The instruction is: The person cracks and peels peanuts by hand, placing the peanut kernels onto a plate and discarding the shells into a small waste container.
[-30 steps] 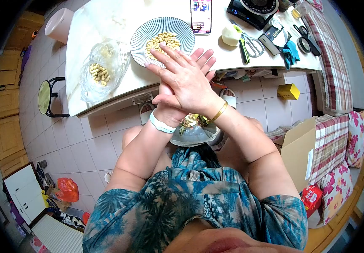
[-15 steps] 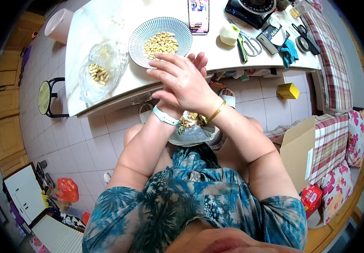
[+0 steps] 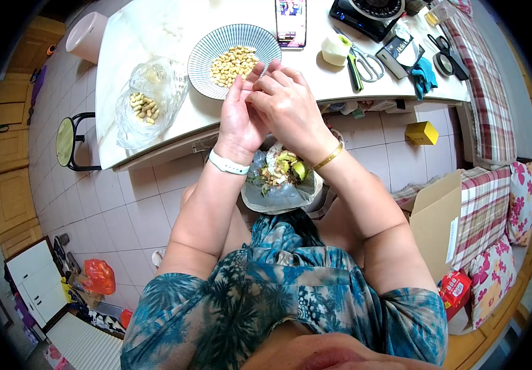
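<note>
My left hand (image 3: 243, 116), with a white watch band at the wrist, is turned palm up, slightly cupped, its fingers stretched forward. Over its palm lies my right hand (image 3: 287, 105), a gold bracelet on its wrist, its fingers bent and pinched together. Whatever is between the fingertips is hidden. Just beyond the hands is a striped bowl (image 3: 201, 49) with pale peanut-like kernels (image 3: 234, 65) in it. To the left, a clear plastic bag (image 3: 131, 132) holds more peanuts (image 3: 144, 108). Below the hands, a lined waste bin (image 3: 278, 202) contains peels and scraps (image 3: 286, 168).
On the white table (image 3: 173, 18) are a phone (image 3: 291, 24), a peeled round fruit (image 3: 336, 49), scissors (image 3: 369, 65), a green-handled peeler or knife (image 3: 355, 73), a blue cloth (image 3: 423, 77) and a black stove (image 3: 368, 17). A stool (image 3: 67, 143) stands left; a cardboard box (image 3: 432, 222) is at right.
The hands were laid across each other, right over left. Now the left palm has turned up and the right fingers have bent in over it, uncovering more of the bin.
</note>
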Available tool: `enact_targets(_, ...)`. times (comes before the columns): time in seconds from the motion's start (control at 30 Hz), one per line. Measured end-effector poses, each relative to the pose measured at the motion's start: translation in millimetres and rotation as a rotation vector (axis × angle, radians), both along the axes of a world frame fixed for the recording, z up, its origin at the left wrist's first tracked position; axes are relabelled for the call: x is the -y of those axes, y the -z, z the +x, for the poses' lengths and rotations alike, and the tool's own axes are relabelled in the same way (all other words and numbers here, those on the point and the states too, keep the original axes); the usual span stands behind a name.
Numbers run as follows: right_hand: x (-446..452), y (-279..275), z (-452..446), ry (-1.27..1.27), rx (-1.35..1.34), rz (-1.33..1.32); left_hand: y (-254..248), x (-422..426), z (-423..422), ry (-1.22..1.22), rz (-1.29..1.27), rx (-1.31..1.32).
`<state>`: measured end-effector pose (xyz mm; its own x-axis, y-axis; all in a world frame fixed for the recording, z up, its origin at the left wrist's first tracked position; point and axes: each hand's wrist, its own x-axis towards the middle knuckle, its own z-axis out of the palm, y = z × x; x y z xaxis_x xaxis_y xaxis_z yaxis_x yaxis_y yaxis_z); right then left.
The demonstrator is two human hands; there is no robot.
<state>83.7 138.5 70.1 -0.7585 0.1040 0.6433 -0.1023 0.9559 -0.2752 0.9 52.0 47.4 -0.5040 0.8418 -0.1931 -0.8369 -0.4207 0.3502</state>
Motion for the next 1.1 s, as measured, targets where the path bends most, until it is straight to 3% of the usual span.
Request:
enact_targets(0.23, 2, 6, -1, 0.038, 0.015, -0.003, -6, 0, 8, 0.055, 0.011, 0.019)
enact_targets(0.4, 1, 6, -2, 0.021, 0.021, 0.016, -20, -2, 4, -0.021, -0.366, 0.001)
enact_targets(0.53, 2, 5, -2, -0.004, 0.025, 0.017, 2, 4, -3, 0.009, -0.367, 0.014)
enact_targets(0.6, 2, 7, -2, 0.019, 0.033, 0.042, 17, 5, -10, 0.035, -0.134, 0.114)
enact_targets(0.7, 1, 8, -1, 0.010, 0.085, 0.003, 0, 5, 3, 0.062, -0.289, 0.026)
enact_targets(1.1, -6, 7, 4, -0.051, 0.119, -0.087, 12, 10, -2, 0.045, -0.344, -0.070)
